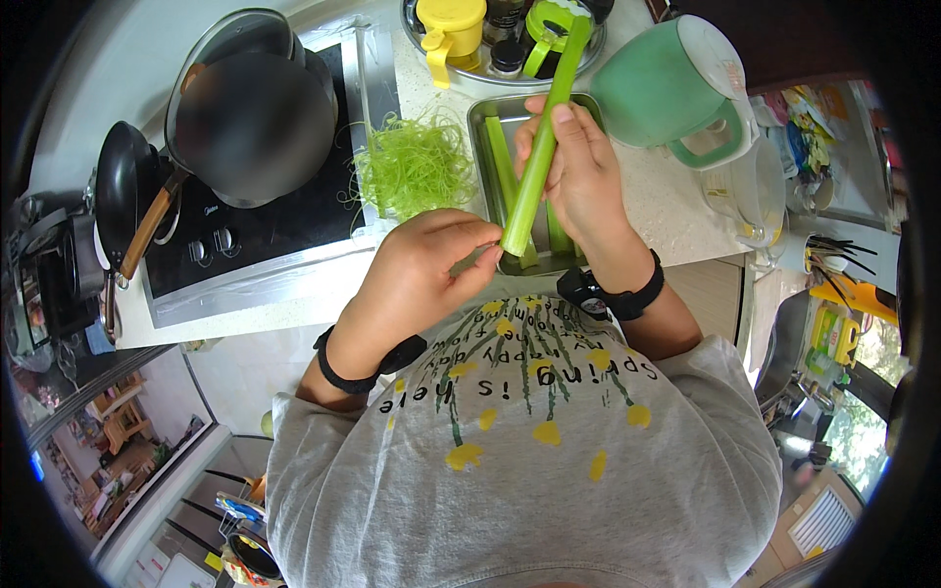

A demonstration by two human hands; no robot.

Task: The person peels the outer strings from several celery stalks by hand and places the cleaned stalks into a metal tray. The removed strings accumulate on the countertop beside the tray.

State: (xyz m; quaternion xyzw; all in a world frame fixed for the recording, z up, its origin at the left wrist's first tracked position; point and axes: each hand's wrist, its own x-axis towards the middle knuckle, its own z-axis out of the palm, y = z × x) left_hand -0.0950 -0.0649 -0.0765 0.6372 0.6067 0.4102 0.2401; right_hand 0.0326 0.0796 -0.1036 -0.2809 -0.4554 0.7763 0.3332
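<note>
My right hand [584,165] holds a long green celery stalk [542,158] between thumb and fingers, tilted with its far end up and right. At the stalk's near cut end, the thumb and forefinger of my left hand [434,261] pinch its edge; a thin strand between the fingertips is too small to make out. Below the stalk stands a rectangular stainless steel tray [485,192], with cut celery pieces [501,151] lying in it, partly hidden by my right hand. Left of the tray, a loose heap of curly celery strings [415,167] sits on the counter by the hob.
At left is a black glass gas hob [242,250] with a lidded pan [228,44] and a wooden-handled wok [121,191]. Behind the tray, a round tray [470,77] carries condiment jars. A green pitcher [647,88] and a clear measuring jug [746,191] stand right.
</note>
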